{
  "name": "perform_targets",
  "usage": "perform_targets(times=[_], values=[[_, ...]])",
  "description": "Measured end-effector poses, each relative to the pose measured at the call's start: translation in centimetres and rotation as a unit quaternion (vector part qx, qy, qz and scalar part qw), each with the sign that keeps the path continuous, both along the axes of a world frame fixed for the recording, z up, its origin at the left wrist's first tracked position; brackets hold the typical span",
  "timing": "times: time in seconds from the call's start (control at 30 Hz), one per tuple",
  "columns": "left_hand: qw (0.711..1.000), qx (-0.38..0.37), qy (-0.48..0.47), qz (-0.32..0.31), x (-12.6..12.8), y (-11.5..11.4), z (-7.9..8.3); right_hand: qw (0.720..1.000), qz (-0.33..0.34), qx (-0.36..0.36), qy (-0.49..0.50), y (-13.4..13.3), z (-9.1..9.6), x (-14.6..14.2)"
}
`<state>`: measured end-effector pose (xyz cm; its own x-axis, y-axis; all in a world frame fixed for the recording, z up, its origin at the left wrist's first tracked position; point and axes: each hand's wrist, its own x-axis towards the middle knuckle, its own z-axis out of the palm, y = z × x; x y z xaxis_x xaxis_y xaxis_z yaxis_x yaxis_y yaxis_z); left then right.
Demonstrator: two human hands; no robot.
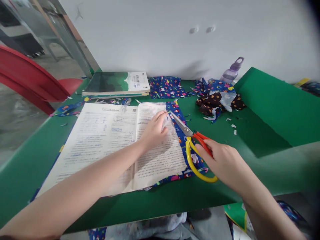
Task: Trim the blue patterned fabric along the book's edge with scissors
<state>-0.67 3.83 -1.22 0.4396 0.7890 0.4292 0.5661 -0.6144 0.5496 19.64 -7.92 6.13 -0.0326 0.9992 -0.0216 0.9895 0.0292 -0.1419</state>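
Observation:
An open book (105,140) lies on the green table (160,200), with blue patterned fabric (180,133) under its right page. My left hand (154,129) presses flat on the right page near its top right corner. My right hand (225,163) grips scissors (192,146) with a red and a yellow handle. The blades lie along the fabric strip beside the page's right edge, their tip close to my left fingertips.
A closed book (117,83) lies at the back left. More blue fabric (166,87) and a pile of dark scraps (217,101) sit at the back, with a purple bottle (232,71) by the wall. A raised green board (277,103) stands right, a red chair (32,80) left.

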Motion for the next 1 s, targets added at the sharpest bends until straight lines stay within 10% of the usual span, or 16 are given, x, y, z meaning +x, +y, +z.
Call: perform_targets(times=[0.23, 0.6, 1.0], values=[[0.999, 0.032, -0.028, 0.015, 0.0, 0.0, 0.0, 0.976, -0.054, -0.007, 0.210, 1.2, 0.3, 2.1], [0.998, -0.013, 0.056, 0.001, 0.0, -0.4, 0.5, 0.818, -0.083, -0.108, 0.559, 6.8, -0.5, 4.0], [0.999, -0.029, 0.033, 0.008, 0.2, -0.3, 0.8, 0.825, -0.018, -0.090, 0.557, 8.6, -2.0, 4.2]])
